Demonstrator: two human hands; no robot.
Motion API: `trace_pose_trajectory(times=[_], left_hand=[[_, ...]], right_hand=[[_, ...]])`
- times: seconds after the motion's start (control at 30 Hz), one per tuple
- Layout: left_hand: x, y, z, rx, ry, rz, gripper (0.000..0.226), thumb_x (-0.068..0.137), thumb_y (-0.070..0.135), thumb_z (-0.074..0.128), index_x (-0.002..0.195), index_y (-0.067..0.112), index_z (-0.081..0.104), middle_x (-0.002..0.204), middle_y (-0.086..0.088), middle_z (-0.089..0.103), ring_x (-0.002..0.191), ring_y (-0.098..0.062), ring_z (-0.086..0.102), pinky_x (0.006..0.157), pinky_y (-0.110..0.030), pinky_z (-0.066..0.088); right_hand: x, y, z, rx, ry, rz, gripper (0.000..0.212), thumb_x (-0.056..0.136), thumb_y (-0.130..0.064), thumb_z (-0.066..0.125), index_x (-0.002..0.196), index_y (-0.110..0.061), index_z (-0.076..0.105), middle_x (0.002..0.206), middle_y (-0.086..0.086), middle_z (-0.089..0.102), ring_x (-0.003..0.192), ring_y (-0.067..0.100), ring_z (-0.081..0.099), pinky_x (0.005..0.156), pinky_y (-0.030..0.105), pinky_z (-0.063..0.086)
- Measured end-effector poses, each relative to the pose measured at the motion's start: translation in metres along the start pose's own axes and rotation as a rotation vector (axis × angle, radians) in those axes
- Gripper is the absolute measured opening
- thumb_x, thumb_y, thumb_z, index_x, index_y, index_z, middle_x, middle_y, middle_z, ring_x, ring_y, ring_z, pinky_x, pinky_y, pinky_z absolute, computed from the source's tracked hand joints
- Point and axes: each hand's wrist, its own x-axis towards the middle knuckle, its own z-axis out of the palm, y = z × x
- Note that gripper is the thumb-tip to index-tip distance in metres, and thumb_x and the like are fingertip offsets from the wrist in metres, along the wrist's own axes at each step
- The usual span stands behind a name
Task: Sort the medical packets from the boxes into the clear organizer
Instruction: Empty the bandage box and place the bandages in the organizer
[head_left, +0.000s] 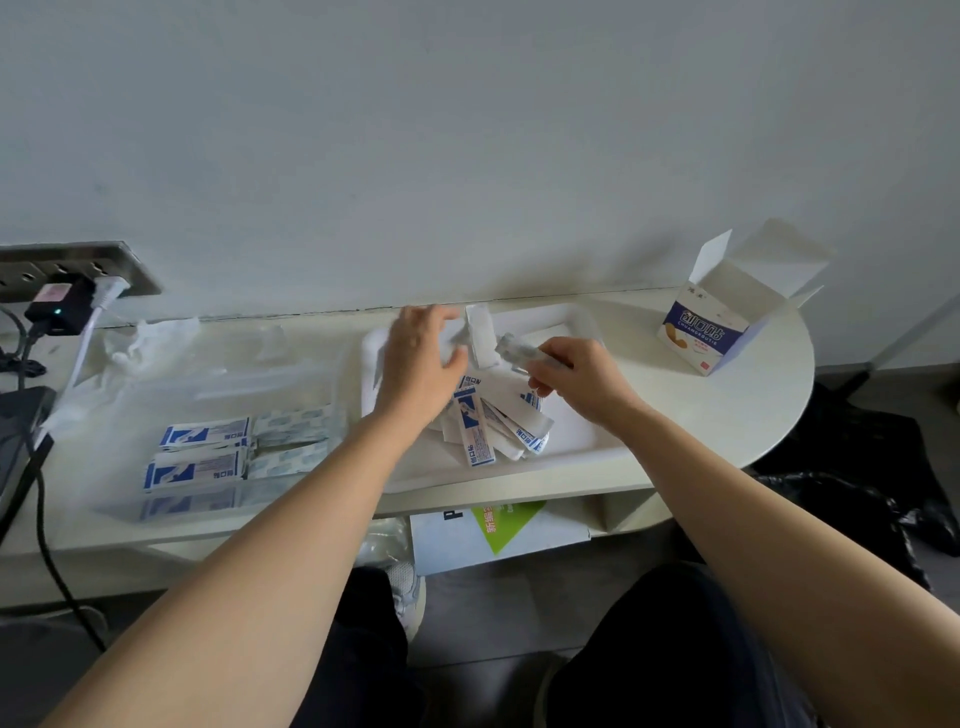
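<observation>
A pale table (701, 415) with a rounded right end stands against a white wall (467, 156). A socket panel (67, 265) is at the left. The clear organizer (260, 379), at table left, holds 2 kinds of sorted packets (202, 434) side by side. Loose packets (498, 426) lie in a white tray (587, 431), with the open box (711, 332) at right. The right hand (582, 379) clasps a small bundle (514, 347). The left hand (415, 364) reaches a white packet (480, 332); its grasp cannot be told.

Right grip (576, 374) pinches packet bundle (519, 351) over white tray (587, 441); left grip (421, 358) alongside; loose packets (488, 426) beneath.
</observation>
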Motion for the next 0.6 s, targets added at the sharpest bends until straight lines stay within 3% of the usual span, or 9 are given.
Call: trace_pose_trajectory(times=[0.07,0.13,0.23,0.33,0.4,0.6], left_hand=[[-0.004,0.020,0.005,-0.171,-0.177,0.059,0.044,0.085,0.021,0.067,0.127,0.018,0.056,0.113,-0.004,0.048,0.078,-0.013,0.056,0.081,-0.027,0.045],[-0.006,0.036,0.015,-0.145,-0.284,0.084,0.036,0.086,0.023,0.067,0.121,0.019,0.062,0.109,-0.001,0.049,0.075,-0.011,0.055,0.080,-0.023,0.044],[-0.005,0.048,0.030,-0.079,-0.258,0.071,0.018,0.087,0.018,0.065,0.104,0.019,0.071,0.106,-0.002,0.056,0.086,-0.016,0.057,0.074,-0.018,0.035],[-0.008,0.054,0.041,-0.062,-0.263,0.064,0.018,0.087,0.013,0.064,0.102,0.019,0.073,0.109,-0.005,0.060,0.099,-0.021,0.059,0.076,-0.018,0.035],[-0.010,0.060,0.048,-0.041,-0.297,0.087,0.020,0.087,0.012,0.063,0.103,0.019,0.073,0.109,-0.006,0.059,0.098,-0.022,0.060,0.077,-0.018,0.035],[-0.008,0.065,0.054,-0.019,-0.309,0.084,0.024,0.087,0.009,0.062,0.108,0.018,0.070,0.110,-0.005,0.058,0.092,-0.019,0.059,0.077,-0.016,0.034]], right_hand=[[-0.002,0.001,-0.002,-0.078,-0.005,-0.047,0.016,0.085,-0.021,0.059,0.072,-0.015,0.067,0.066,-0.001,0.068,0.063,0.019,0.058,0.061,0.032,0.045],[-0.004,0.003,-0.005,-0.176,0.006,-0.092,0.011,0.086,-0.023,0.064,0.079,-0.015,0.070,0.072,0.000,0.066,0.066,0.017,0.055,0.061,0.030,0.040],[-0.009,0.013,-0.013,-0.390,0.070,-0.173,0.013,0.085,-0.026,0.067,0.087,-0.014,0.071,0.086,0.004,0.063,0.080,0.023,0.056,0.068,0.034,0.042],[-0.014,0.024,-0.020,-0.580,0.095,-0.186,0.019,0.083,-0.030,0.069,0.093,-0.014,0.072,0.096,0.007,0.062,0.093,0.026,0.054,0.078,0.036,0.042],[-0.018,0.030,-0.024,-0.655,0.057,-0.146,0.025,0.080,-0.033,0.072,0.099,-0.017,0.072,0.102,0.007,0.061,0.098,0.026,0.053,0.080,0.034,0.041],[-0.021,0.033,-0.033,-0.592,0.043,-0.037,0.028,0.076,-0.025,0.073,0.104,-0.020,0.068,0.101,0.005,0.060,0.089,0.025,0.060,0.075,0.034,0.051]])
